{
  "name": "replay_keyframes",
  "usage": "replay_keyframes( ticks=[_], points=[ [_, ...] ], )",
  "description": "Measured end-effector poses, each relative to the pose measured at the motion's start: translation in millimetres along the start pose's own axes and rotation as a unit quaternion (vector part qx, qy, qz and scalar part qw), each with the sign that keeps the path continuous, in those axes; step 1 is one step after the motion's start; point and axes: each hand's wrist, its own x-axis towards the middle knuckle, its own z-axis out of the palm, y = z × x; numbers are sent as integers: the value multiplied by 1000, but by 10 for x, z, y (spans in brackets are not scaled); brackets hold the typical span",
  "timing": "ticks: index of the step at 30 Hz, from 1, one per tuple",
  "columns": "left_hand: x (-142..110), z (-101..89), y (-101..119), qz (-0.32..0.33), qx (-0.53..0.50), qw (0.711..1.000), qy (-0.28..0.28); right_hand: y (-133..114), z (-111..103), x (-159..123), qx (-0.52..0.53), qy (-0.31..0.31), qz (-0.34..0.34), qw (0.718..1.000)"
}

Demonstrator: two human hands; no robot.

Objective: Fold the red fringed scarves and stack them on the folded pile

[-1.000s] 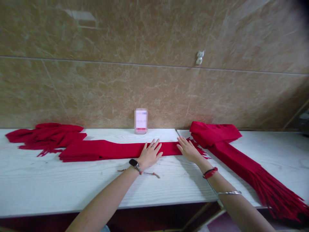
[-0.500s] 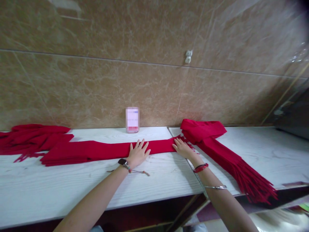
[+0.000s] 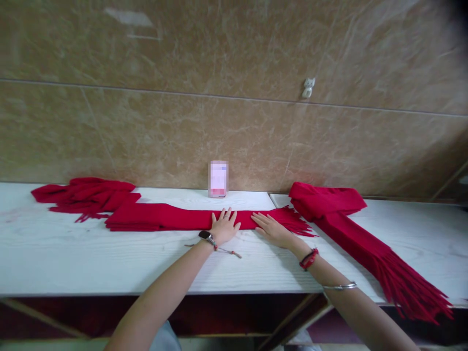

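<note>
A red scarf [image 3: 179, 219], folded into a long narrow strip, lies flat across the white counter, its fringe pointing right. My left hand [image 3: 224, 227] rests on the middle of the strip with fingers spread. To its right, my right hand [image 3: 272, 229] lies flat, fingertips on the scarf nearer the fringed end. Neither hand grips the cloth. A second red scarf [image 3: 358, 243] lies to the right, folded over at the back, its fringe hanging past the counter's front edge. Behind the strip's left end sits a crumpled red scarf [image 3: 87, 195].
A phone [image 3: 218, 179] with a blurred screen stands against the brown marbled wall [image 3: 175, 131]. A small white cat-shaped hook [image 3: 308, 87] is fixed to the wall. The white counter [image 3: 91, 263] has a seam right of centre and dark open shelving [image 3: 219, 312] below.
My right hand has slid left along the scarf, away from the fringe and closer to my left hand. More fringe shows now. The camera view swung right, then back left.
</note>
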Motion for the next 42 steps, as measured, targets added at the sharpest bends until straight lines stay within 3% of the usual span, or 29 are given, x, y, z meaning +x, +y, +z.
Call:
replay_keyframes(
  ticks=[6,10,14,17,20,22,24,29,35,42],
  points=[
    [-55,-77,-58,-7,-8,1000,10,76,50,1,0,-1,-10,1000],
    [-267,-291,-383,-19,37,997,70,-18,38,176,0,37,-18,999],
    [-617,-634,-1090,-97,80,982,138,-420,-41,583,19,65,-63,996],
    [-910,-856,-1781,-236,59,961,135,-803,-21,911,27,43,-112,992],
    [-1213,-943,-2416,-365,-4,921,134,-1070,95,1118,37,14,-144,989],
    [-1396,-916,-2718,-382,-91,912,115,-1147,188,1171,38,9,-152,988],
    [-1530,-841,-2902,-345,-184,914,112,-1162,256,1180,34,10,-153,988],
    [-1633,-678,-3048,-277,-291,899,173,-1147,274,1135,30,6,-148,988],
    [-1804,-759,-3114,-244,-377,881,146,-1263,211,989,40,-6,-157,987],
    [-1799,-707,-3005,-194,-378,886,186,-1313,152,922,49,-33,-152,987]
  ],
)
